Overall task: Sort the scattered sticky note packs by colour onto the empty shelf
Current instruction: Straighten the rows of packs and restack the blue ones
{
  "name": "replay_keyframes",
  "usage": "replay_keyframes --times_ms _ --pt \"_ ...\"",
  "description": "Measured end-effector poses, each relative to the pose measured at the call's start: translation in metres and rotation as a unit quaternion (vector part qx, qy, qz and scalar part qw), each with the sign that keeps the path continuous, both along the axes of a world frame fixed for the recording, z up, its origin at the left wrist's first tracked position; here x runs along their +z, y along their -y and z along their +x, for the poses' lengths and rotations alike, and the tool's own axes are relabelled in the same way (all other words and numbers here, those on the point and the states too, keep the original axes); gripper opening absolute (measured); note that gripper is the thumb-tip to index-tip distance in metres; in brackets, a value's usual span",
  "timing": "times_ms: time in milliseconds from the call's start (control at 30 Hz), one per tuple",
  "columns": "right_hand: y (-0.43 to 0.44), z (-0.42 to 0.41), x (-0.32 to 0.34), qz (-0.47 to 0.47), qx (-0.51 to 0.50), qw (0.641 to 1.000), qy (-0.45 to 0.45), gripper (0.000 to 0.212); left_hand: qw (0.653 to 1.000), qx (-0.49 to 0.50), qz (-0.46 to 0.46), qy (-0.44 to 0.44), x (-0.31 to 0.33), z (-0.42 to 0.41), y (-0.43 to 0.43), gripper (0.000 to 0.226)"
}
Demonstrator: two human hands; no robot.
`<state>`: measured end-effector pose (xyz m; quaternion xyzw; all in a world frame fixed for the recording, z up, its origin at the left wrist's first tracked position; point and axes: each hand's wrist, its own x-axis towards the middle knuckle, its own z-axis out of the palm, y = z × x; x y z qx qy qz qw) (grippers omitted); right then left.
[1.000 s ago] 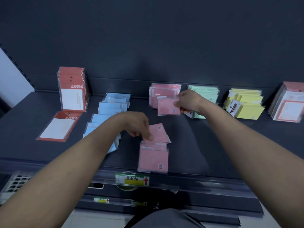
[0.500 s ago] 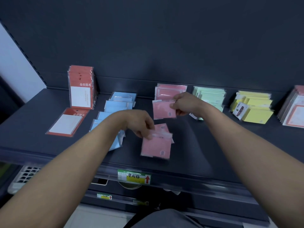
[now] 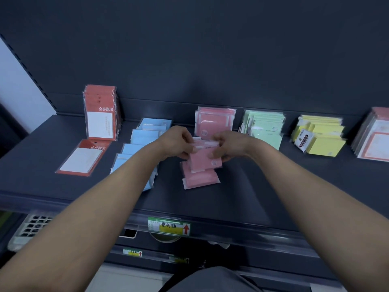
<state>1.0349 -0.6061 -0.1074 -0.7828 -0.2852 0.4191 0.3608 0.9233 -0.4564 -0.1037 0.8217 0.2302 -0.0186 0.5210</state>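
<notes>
Head view, pink packs [image 3: 204,162], clear-wrapped, overlapping

The pink paper sticky note packs [image 3: 205,163] pinched in the fingers of the left hand [image 3: 176,144] and right hand [image 3: 228,144] are sealed in clear, glossy plastic film that catches the light along its top edge. Under the fingers, the dark grey shelf [image 3: 263,186] looks like smooth, matt painted metal. Left of the fingers, the pale blue paper packs [image 3: 145,133] and the red card packs [image 3: 101,121] sit in shiny transparent sleeves. Right of the fingers, the green paper packs [image 3: 266,131] and yellow paper packs [image 3: 324,142] show the same slick wrap.
</notes>
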Motion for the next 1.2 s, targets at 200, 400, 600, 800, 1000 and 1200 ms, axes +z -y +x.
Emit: replay_keyframes --times_ms 200,400,600,800,1000,1200 --pt "0.007 0.017 0.008 0.009 -0.102 0.991 0.092 0.052 0.96 -0.111 0.195 -0.169 -0.002 -0.006 -0.002 0.054" --pt "0.009 0.026 0.012 0.034 -0.16 0.976 0.14 0.044 0.917 -0.184 0.278 -0.22 -0.018 0.0 0.016 0.065" --pt "0.02 0.035 0.015 0.063 -0.189 0.969 0.148 0.017 0.989 -0.067 0.079 -0.106 -0.012 0.013 0.0 0.03" --pt "0.032 0.042 0.023 0.122 -0.23 0.95 0.171 0.02 0.998 0.018 0.062 0.014 -0.01 0.049 -0.02 0.025" --pt "0.04 0.046 0.033 0.126 -0.229 0.946 0.194 0.019 0.993 0.022 0.097 0.067 -0.016 0.084 -0.021 0.036" --pt "0.022 0.041 0.007 0.029 -0.144 0.971 0.19 0.026 0.984 0.054 0.096 0.142 -0.025 0.094 -0.017 0.022"
